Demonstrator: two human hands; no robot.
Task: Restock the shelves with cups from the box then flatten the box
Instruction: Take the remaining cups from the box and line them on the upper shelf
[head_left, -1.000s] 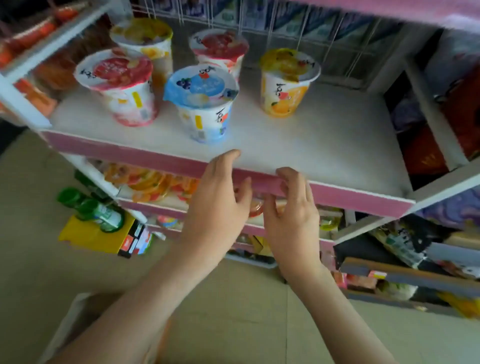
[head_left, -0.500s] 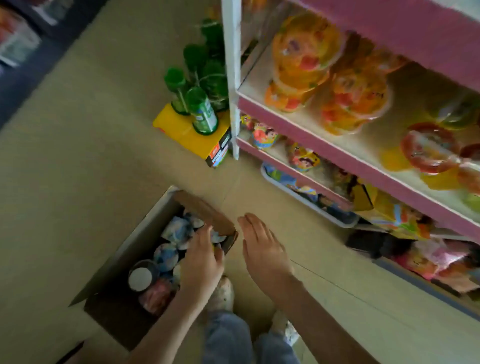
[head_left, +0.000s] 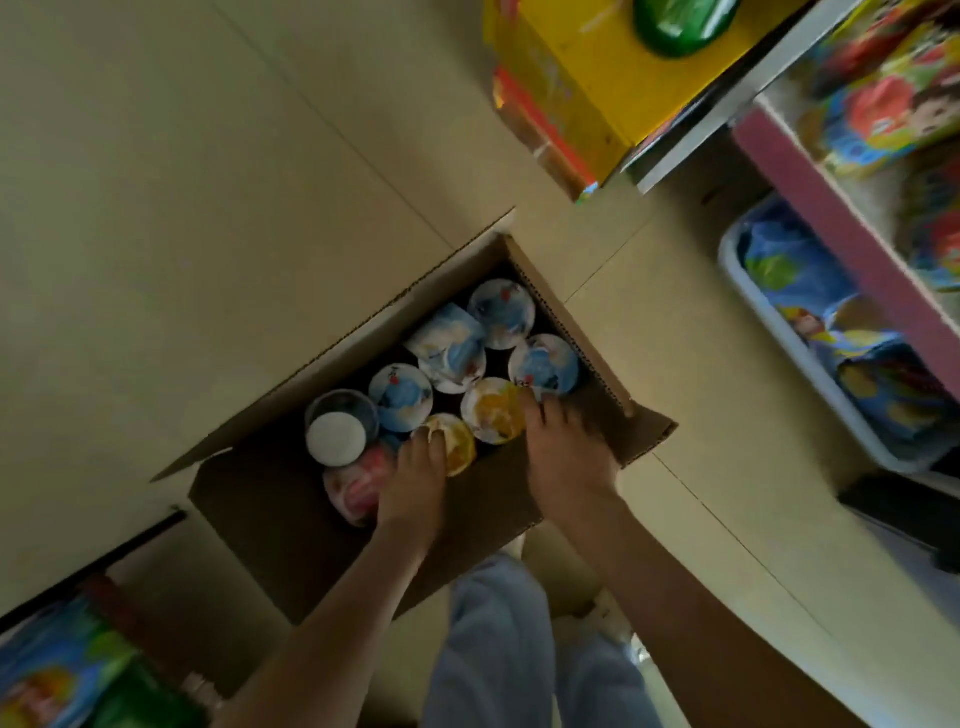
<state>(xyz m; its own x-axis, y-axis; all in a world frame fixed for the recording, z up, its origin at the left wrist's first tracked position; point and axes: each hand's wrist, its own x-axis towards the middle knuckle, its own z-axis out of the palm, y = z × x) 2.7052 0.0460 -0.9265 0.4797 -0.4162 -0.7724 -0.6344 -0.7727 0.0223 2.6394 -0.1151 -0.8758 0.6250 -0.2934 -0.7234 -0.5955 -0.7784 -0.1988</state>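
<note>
An open cardboard box (head_left: 270, 519) stands on the floor below me with several cups inside. Most have blue lids (head_left: 400, 397), two have orange lids (head_left: 493, 410), one is red (head_left: 353, 488), and one (head_left: 337, 439) stands upside down showing its white base. My left hand (head_left: 415, 483) reaches into the box with its fingertips on the nearer orange-lidded cup (head_left: 460, 447). My right hand (head_left: 566, 452) reaches in beside the box's right wall, fingertips touching the edges of the other orange cup and a blue one (head_left: 543, 366). Neither hand visibly grips a cup.
A yellow carton (head_left: 597, 78) with a green bottle (head_left: 680, 26) on it sits on the floor at the top. The pink-edged shelf (head_left: 831, 228) and a white tray of blue packets (head_left: 810, 364) are at the right. My legs (head_left: 509, 649) are just behind the box.
My view dropped from the shelf with cups down to the box. Both hands left the shelf edge and went down into the box onto the cups.
</note>
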